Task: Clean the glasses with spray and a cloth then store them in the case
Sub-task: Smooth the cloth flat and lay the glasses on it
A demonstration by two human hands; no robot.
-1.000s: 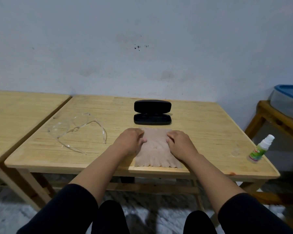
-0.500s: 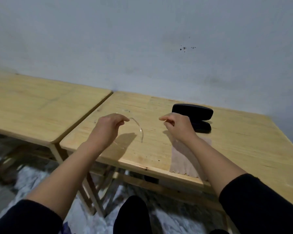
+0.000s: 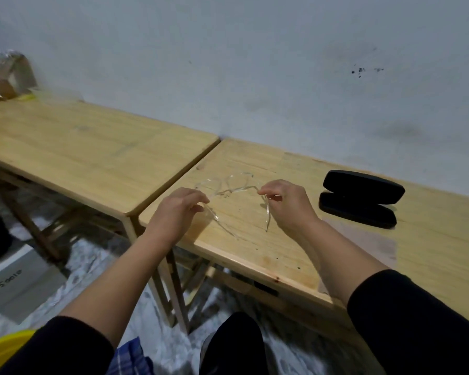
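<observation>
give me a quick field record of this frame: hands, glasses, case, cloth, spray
left hand: pinches the left temple arm of the glasses
right hand: pinches the right temple arm
glasses: clear frame, arms unfolded, lenses pointing away from the person, over the table
case: black, open, empty, on the table right of the hands
cloth: lies flat in front of the case, partly behind the right forearm
spray: not in view

Dim, flat indoor light; wide-angle view, soft toward the edges.

Cool grey cast on the wall (image 3: 255, 63), no glare. Faint shadows fall under both hands onto the table (image 3: 255, 239). Clear glasses (image 3: 228, 185) nearly vanish against the wood. Straight table edges bow outward; far-left clutter (image 3: 8, 74) is smeared and blurred, the bottom corners dark.
</observation>
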